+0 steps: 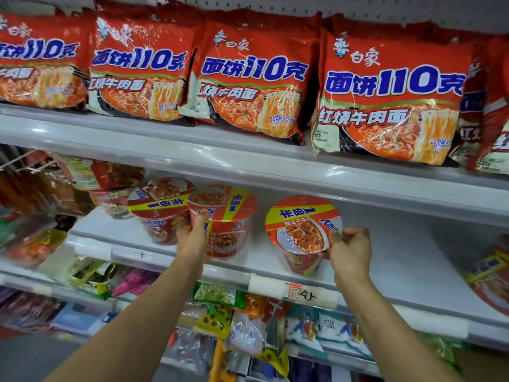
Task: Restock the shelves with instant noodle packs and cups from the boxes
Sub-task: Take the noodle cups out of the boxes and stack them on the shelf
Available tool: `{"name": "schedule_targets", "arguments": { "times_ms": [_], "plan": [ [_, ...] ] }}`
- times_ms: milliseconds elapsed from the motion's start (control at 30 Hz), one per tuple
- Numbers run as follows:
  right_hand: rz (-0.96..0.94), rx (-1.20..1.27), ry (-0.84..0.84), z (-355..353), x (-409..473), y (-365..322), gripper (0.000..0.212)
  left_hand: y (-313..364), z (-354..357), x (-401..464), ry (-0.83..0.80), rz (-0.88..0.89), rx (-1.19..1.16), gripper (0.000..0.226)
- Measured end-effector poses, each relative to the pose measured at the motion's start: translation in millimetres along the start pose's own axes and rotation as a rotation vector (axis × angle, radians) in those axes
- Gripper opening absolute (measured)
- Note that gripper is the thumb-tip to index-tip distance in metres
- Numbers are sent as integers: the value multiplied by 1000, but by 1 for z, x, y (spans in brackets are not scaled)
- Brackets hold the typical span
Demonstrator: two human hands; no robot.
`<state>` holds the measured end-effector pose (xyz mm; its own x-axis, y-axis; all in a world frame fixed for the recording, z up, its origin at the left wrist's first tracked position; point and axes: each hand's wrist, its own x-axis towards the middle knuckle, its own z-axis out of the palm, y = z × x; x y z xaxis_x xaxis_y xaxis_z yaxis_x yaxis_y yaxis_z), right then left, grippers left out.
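Red noodle cups stand on the middle shelf point(385, 260) near its front lip. The left hand point(194, 238) grips one cup point(225, 221), touching its neighbour cup point(159, 210) on the left. The right hand point(348, 249) pinches the lid rim of a tilted cup point(301, 232). Bare white shelf lies open to the right. Red noodle packs point(391, 100) fill the upper shelf.
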<state>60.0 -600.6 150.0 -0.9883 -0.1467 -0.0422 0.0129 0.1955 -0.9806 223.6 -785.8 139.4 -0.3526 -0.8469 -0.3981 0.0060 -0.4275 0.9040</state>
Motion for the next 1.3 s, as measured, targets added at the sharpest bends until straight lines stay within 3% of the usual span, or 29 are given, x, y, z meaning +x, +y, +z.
{"name": "schedule_targets", "arguments": {
  "times_ms": [233, 667, 967, 1300],
  "plan": [
    [18, 36, 31, 9, -1, -1, 18, -5, 4, 10, -17, -43, -41, 67],
    [186, 137, 68, 22, 3, 6, 16, -13, 16, 19, 49, -24, 133, 59],
    [191, 70, 56, 27, -7, 11, 17, -14, 4, 16, 74, 44, 277, 50],
    [101, -239, -133, -8, -37, 10, 66, -32, -10, -28, 1, 149, 555, 51]
  ]
}}
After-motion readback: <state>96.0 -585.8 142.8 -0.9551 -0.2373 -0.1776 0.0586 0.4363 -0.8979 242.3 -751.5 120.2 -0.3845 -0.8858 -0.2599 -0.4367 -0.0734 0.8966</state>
